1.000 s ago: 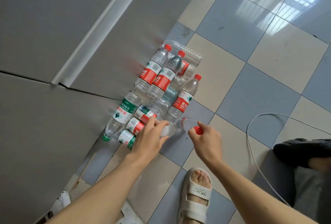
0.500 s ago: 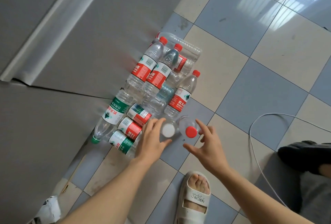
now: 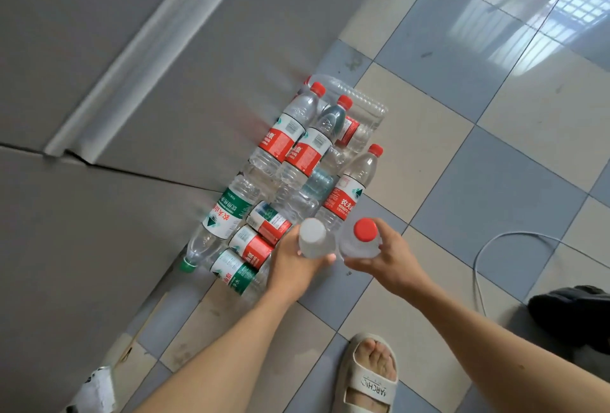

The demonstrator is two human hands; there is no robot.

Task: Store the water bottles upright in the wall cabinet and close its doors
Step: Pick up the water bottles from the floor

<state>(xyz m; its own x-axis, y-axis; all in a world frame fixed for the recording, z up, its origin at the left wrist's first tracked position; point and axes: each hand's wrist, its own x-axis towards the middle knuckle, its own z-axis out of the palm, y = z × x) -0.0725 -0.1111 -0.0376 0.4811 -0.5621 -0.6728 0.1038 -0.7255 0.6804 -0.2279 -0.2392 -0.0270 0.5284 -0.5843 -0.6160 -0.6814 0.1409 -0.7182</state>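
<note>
Our left hand (image 3: 292, 264) curls round the white-capped bottle (image 3: 313, 239); our right hand (image 3: 384, 256) grips the red-capped bottle (image 3: 363, 237); thin, slick plastic probably dents, so we hold mid-body.

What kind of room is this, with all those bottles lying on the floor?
Probably an indoor utility or storage corner, though I can't tell for sure. The checkered tile floor reflects a barred window, grey cabinet doors stand alongside, and water bottles are piled at their foot.
</note>
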